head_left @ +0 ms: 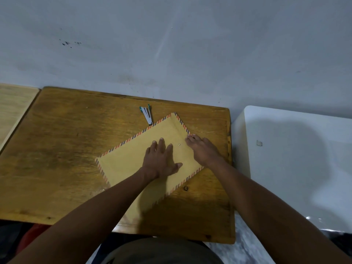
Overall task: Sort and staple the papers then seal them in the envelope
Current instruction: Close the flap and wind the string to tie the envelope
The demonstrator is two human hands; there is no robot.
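The fingers (161, 144) of the left hand (161, 161) lie straight and spread, pressed flat on the middle of a brown envelope (133, 159) with a red-and-blue striped border, thumb splayed out toward the right. The right hand (202, 149) rests on the envelope's right edge with its fingers bunched together at the striped border; whether they pinch the edge or only press on it cannot be told. A small metal eyelet (179, 144) shows on the envelope between the two hands. The envelope lies turned at an angle on a worn wooden table (66, 149), its varnish streaked and scuffed, with a dark knot just beside the envelope's lower right edge. A stapler (147, 115) with green ends lies on the table near the far edge, its tip just beside the envelope's upper border. The table is pushed against a pale grey wall (171, 44) bearing a few dark marks. A lighter wooden surface (13, 107) adjoins on the left, and a white surface (297, 159) stands to the right.
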